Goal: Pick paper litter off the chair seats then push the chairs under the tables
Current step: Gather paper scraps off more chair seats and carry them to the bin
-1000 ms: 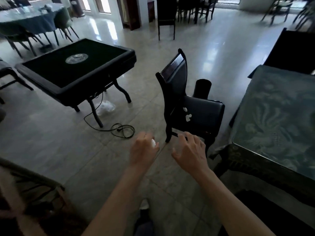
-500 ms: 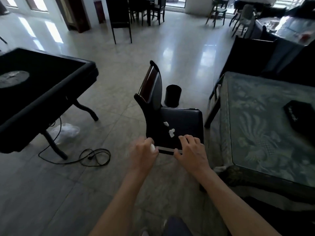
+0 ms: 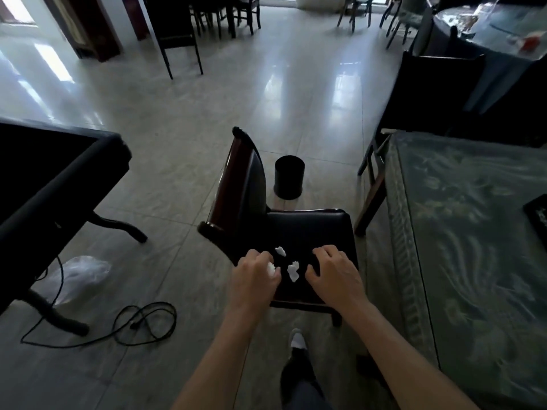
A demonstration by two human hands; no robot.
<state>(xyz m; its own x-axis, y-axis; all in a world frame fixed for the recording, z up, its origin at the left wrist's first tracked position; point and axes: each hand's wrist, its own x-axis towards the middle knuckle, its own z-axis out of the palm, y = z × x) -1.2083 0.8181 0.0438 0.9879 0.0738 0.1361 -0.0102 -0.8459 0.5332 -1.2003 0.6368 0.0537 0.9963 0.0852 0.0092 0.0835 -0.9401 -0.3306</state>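
**chairwatcher:** Looking at the head view, the only one we get: both hands are over the black seat (image 3: 310,229) of the chair (image 3: 248,196), near its front edge. The left hand (image 3: 254,279) is curled, with a white paper scrap (image 3: 270,268) pinched at its fingertips. The right hand (image 3: 333,272) is loosely open, fingers spread and bent down toward the seat, holding nothing that I can see.

**tidyfan:** And the rest of the litter?

**chairwatcher:** Two more bits are on the seat. A bigger crumpled scrap (image 3: 293,271) lies right between the two hands, close to the front edge. A smaller scrap (image 3: 280,250) sits a little further in, toward the chair back, nearer the left hand's fingers. Neither has a real long axis; the bigger one is a bit stretched front to back.

**tidyfan:** So which hand goes?

**chairwatcher:** My guess is the right. It's free, and the bigger scrap is just to its left, beside the thumb. The left is about as near but already has paper in it.

**tidyfan:** Then the push?

**chairwatcher:** The seat faces the green-clothed table (image 3: 461,232) on the right, so I'd say the chair goes that way. A black bin (image 3: 289,180) stands on the floor beyond the chair.
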